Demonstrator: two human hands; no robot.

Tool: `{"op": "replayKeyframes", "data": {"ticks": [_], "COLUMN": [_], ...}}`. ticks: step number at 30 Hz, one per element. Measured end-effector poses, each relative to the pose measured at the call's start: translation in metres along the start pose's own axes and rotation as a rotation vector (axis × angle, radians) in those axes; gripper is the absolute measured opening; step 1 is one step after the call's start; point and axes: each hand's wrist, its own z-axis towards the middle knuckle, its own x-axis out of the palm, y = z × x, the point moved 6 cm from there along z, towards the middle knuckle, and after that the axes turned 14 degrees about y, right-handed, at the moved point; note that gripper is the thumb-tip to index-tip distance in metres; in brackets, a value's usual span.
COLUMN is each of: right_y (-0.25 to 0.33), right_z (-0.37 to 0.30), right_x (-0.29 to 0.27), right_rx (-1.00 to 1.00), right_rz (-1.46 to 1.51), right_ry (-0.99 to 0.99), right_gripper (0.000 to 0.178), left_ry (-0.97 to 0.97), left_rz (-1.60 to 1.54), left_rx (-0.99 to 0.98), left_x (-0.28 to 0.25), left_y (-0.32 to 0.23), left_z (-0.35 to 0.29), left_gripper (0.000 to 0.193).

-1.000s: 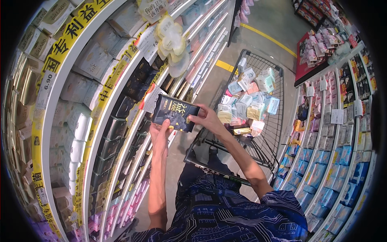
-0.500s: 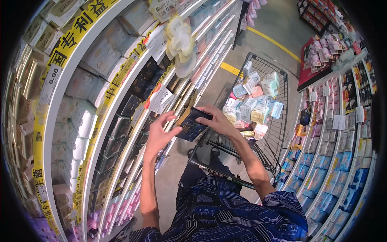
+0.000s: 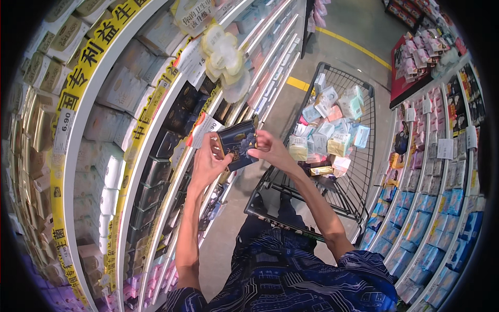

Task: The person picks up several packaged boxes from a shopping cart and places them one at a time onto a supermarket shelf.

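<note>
A dark navy packet with gold trim (image 3: 237, 141), apparently a pack of sanitary pads, is between my hands in front of the left shelves. Its broad printed face is turned up toward me, slightly tilted. My left hand (image 3: 212, 162) closes on its left edge, thumb on the lower front corner and fingertips partly hidden behind. At the right edge, my right hand (image 3: 274, 152) pinches it, thumb against the front. Similar dark packs (image 3: 179, 106) stand on the shelf just beyond my left hand.
A black wire shopping cart (image 3: 368, 104) stands ahead on the right, holding many small packs (image 3: 326, 127). Tall shelving (image 3: 83, 125) runs close on my left, with price cards (image 3: 205, 130) jutting out. More stocked shelves (image 3: 436, 208) line the right side, and a red display stand (image 3: 403, 86) is beyond.
My left hand, earlier apart from the packet with fingers spread, now grips its left edge. The packet has turned and risen slightly, and my right hand has shifted along its right side.
</note>
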Motion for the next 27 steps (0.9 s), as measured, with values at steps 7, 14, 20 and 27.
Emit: {"op": "replayKeyframes", "data": {"ticks": [7, 14, 20, 27], "right_y": [0.019, 0.037, 0.011, -0.02], "right_z": [0.018, 0.013, -0.023, -0.06], "right_x": [-0.003, 0.01, -0.021, -0.024], "right_rx": [-0.067, -0.142, -0.022, 0.135], "right_rz": [-0.19, -0.357, -0.383, -0.245], "right_ry": [0.041, 0.056, -0.158, -0.135], "right_gripper": [0.056, 0.057, 0.054, 0.044], "left_ry": [-0.162, 0.227, -0.07, -0.117], "left_rz": [0.219, 0.463, 0.755, 1.295], "left_rx": [0.257, 0.111, -0.08, 0.008], "left_x": [-0.026, -0.02, -0.09, -0.082], "left_y": [-0.037, -0.062, -0.032, -0.007], "left_z": [0.013, 0.038, 0.06, 0.071], "left_gripper": [0.09, 0.061, 0.063, 0.053]}}
